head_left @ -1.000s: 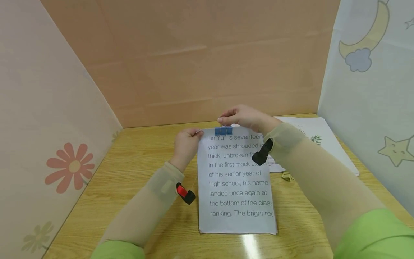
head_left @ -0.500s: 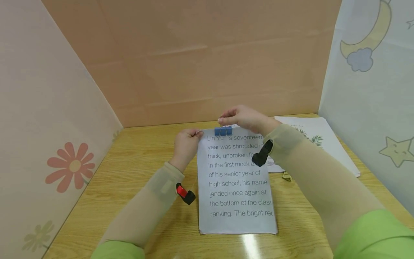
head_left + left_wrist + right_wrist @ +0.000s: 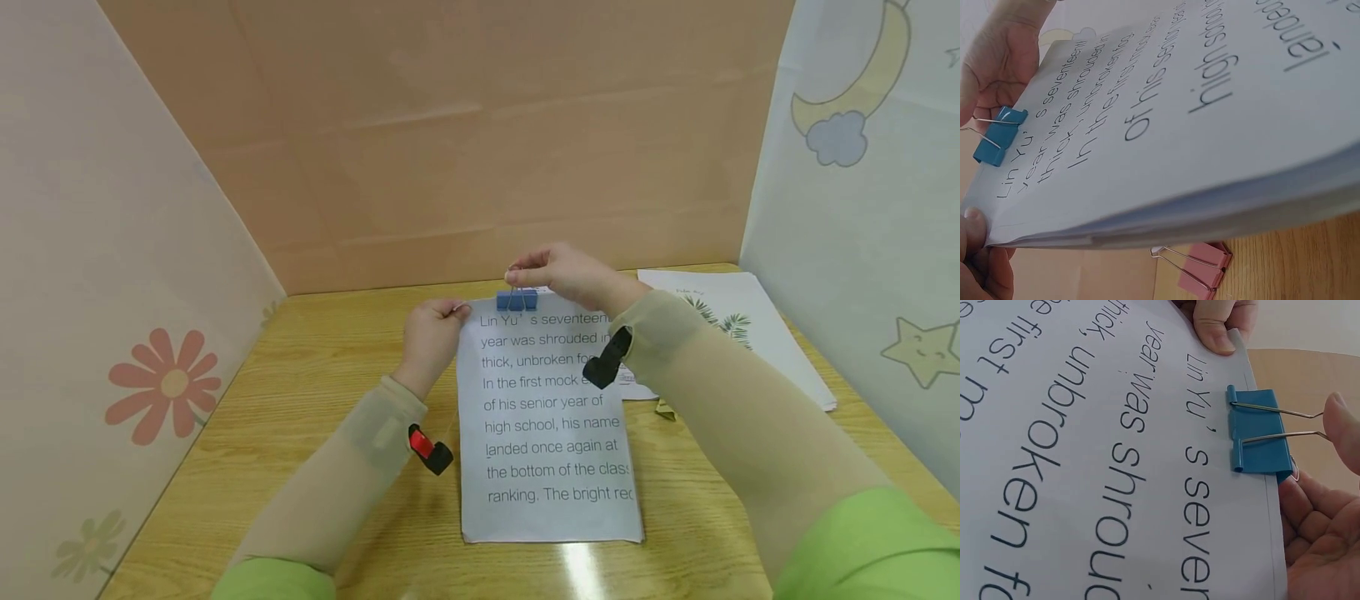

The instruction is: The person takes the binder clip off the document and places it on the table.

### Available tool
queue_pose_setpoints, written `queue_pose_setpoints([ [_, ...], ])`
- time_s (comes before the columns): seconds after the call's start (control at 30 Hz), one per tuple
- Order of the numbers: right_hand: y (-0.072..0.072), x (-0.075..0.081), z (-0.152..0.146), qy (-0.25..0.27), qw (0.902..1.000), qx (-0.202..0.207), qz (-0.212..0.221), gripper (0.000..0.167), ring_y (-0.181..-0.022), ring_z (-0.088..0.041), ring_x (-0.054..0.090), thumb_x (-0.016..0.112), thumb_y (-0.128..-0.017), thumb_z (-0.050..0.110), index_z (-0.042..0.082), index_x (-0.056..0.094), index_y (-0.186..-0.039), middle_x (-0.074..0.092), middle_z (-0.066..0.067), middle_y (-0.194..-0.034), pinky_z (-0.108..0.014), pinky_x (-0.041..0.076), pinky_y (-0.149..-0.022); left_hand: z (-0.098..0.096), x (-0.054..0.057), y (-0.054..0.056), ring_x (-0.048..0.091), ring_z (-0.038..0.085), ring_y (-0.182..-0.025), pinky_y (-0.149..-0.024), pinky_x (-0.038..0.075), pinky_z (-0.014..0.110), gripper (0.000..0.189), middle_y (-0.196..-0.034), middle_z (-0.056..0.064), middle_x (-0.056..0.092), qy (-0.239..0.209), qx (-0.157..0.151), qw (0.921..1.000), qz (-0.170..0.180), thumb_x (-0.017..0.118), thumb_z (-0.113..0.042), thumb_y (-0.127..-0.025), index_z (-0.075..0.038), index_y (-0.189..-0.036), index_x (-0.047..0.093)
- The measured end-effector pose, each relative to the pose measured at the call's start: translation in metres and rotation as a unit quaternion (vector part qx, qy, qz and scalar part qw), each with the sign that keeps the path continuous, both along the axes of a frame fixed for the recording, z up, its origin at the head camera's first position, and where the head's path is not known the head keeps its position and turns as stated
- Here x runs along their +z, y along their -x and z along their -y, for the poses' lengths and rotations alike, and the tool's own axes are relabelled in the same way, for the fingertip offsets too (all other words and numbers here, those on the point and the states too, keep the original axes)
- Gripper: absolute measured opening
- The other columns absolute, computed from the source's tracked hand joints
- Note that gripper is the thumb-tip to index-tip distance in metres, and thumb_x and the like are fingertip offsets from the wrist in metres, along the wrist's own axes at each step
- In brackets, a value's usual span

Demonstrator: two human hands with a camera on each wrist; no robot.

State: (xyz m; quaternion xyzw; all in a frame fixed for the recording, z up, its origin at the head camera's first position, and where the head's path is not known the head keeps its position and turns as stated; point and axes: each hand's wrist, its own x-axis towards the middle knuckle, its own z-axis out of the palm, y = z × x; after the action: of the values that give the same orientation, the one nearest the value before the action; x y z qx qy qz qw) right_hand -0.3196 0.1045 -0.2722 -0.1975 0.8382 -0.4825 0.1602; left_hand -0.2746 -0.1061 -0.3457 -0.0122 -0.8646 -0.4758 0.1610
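Observation:
A stack of printed paper (image 3: 547, 433) stands tilted up toward me, its lower edge near the table's front. My left hand (image 3: 433, 340) pinches its top left corner between thumb and fingers. On the top edge, a little right of that corner, sits a blue binder clip (image 3: 517, 301). My right hand (image 3: 566, 271) pinches the clip's wire handles from above. In the right wrist view the thumb (image 3: 1342, 431) presses the front handle, and the curled fingers (image 3: 1319, 519) lie behind the sheets. The clip's body (image 3: 1260, 431) straddles the paper edge there.
More printed sheets (image 3: 757, 333) with palm-leaf pictures lie at the back right, partly behind my right arm. A gold clip (image 3: 664, 409) lies by them. Behind the stack, a pink binder clip (image 3: 1204, 269) rests on the wooden table (image 3: 315, 375). Decorated panels (image 3: 847, 225) enclose the table.
Both hands keep their holds on the paper and the clip, with barely any movement. The panel and sheets at the right have shifted slightly rightward in the head view.

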Motion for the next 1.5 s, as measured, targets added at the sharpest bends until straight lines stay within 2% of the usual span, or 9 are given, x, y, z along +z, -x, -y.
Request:
queue_pose_setpoints([
  [0.33,0.001,0.003,0.0,0.011,0.9996,-0.008,-0.026,0.041,-0.129,-0.025,0.044,0.065,-0.092,0.031,0.006,0.061,-0.125,0.057,-0.008,-0.13,-0.049,0.025,-0.111,0.002,-0.002,0.0,0.063,0.024,-0.09,-0.074,0.053,0.035,0.017,-0.103,0.011,0.07,0.008,0.003,0.9999,-0.008,0.065,-0.016,-0.092,-0.004,-0.097,0.076],
  [0.73,0.0,0.006,0.0,0.044,0.9981,-0.012,-0.04,0.033,-0.116,-0.024,0.052,0.066,-0.092,0.025,0.004,0.065,-0.118,0.064,-0.01,-0.116,-0.048,0.031,-0.108,0.002,-0.002,0.0,0.063,0.022,-0.084,-0.069,0.052,0.033,0.018,-0.099,0.009,0.071,0.012,0.004,0.9999,-0.005,0.064,-0.018,-0.093,-0.005,-0.096,0.076],
  [0.93,0.001,0.01,-0.001,0.061,0.9974,-0.029,-0.025,0.034,-0.118,-0.026,0.052,0.065,-0.093,0.022,0.001,0.063,-0.12,0.062,-0.014,-0.122,-0.047,0.032,-0.107,0.001,-0.001,0.0,0.062,0.022,-0.082,-0.067,0.052,0.032,0.018,-0.097,0.01,0.07,0.008,0.001,1.0,-0.002,0.063,-0.017,-0.094,-0.004,-0.095,0.076],
  [1.07,0.002,0.012,-0.003,0.073,0.9964,-0.035,-0.025,0.037,-0.124,-0.027,0.048,0.065,-0.093,0.023,0.0,0.062,-0.122,0.059,-0.014,-0.127,-0.049,0.029,-0.108,0.002,-0.001,0.0,0.062,0.023,-0.086,-0.069,0.052,0.032,0.018,-0.102,0.01,0.069,-0.001,0.002,0.9999,0.01,0.063,-0.017,-0.094,-0.004,-0.098,0.075],
  [1.2,0.002,0.012,-0.007,0.072,0.9964,-0.032,-0.032,0.04,-0.127,-0.026,0.045,0.065,-0.093,0.025,0.002,0.061,-0.124,0.058,-0.013,-0.128,-0.051,0.026,-0.11,0.005,-0.003,0.002,0.061,0.023,-0.089,-0.072,0.052,0.032,0.019,-0.106,0.01,0.068,-0.013,0.006,0.9994,0.031,0.063,-0.018,-0.094,-0.005,-0.102,0.074],
  [1.3,0.001,0.012,-0.008,0.079,0.996,-0.029,-0.029,0.039,-0.124,-0.024,0.049,0.065,-0.093,0.025,0.002,0.061,-0.124,0.059,-0.012,-0.127,-0.048,0.026,-0.11,0.01,-0.004,0.004,0.06,0.023,-0.089,-0.072,0.051,0.032,0.019,-0.107,0.01,0.068,-0.024,0.01,0.9988,0.041,0.063,-0.018,-0.094,-0.005,-0.103,0.074],
  [1.5,-0.002,0.009,-0.008,0.085,0.996,-0.019,-0.019,0.039,-0.124,-0.023,0.048,0.066,-0.092,0.025,0.003,0.061,-0.124,0.058,-0.012,-0.127,-0.05,0.024,-0.111,0.026,-0.009,0.008,0.059,0.023,-0.087,-0.07,0.048,0.031,0.019,-0.105,0.011,0.068,-0.042,0.022,0.9979,0.044,0.063,-0.017,-0.094,-0.004,-0.102,0.074],
])
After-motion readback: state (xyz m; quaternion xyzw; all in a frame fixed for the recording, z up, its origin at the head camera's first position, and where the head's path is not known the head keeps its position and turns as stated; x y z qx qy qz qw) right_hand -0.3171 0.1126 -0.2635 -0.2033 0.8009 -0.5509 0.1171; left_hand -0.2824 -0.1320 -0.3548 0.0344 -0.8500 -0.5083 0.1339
